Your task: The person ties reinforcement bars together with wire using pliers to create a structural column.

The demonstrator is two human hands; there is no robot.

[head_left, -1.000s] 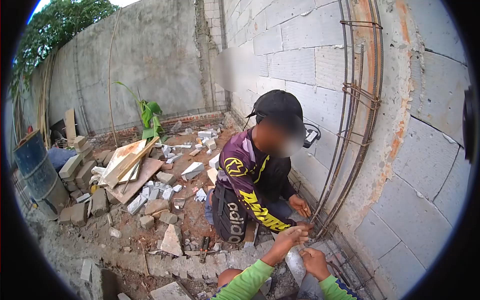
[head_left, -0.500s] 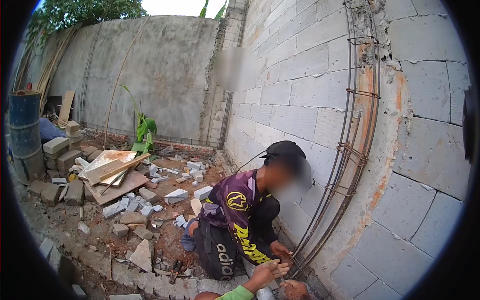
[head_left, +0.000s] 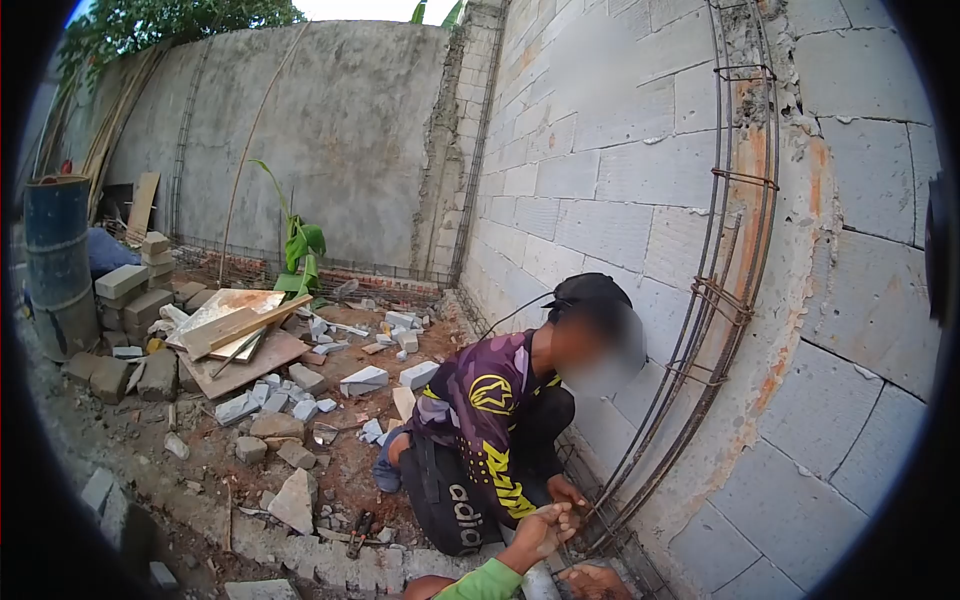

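My left hand (head_left: 543, 530), below a green sleeve (head_left: 485, 580), is closed beside the lower ends of the steel bars (head_left: 655, 430); what its fingers grip is too small to make out. My right hand (head_left: 595, 580) is low at the bottom edge, its fingers largely hidden. A pale pipe-like object (head_left: 540, 582) lies between my hands. A crouching co-worker (head_left: 490, 400) in a patterned shirt and dark cap has a hand (head_left: 567, 492) at the same bars, just above my left hand.
A pale block wall (head_left: 620, 220) rises at the right behind the bars. Pliers (head_left: 360, 533) lie on the ground left of the co-worker. Broken blocks (head_left: 295, 500), boards (head_left: 240, 335) and a blue drum (head_left: 58, 260) stand or lie farther left.
The view has shifted, so the surroundings appear farther right and mostly lower. My left hand's fingers, more extended before, are now curled in, closer to the co-worker's hand.
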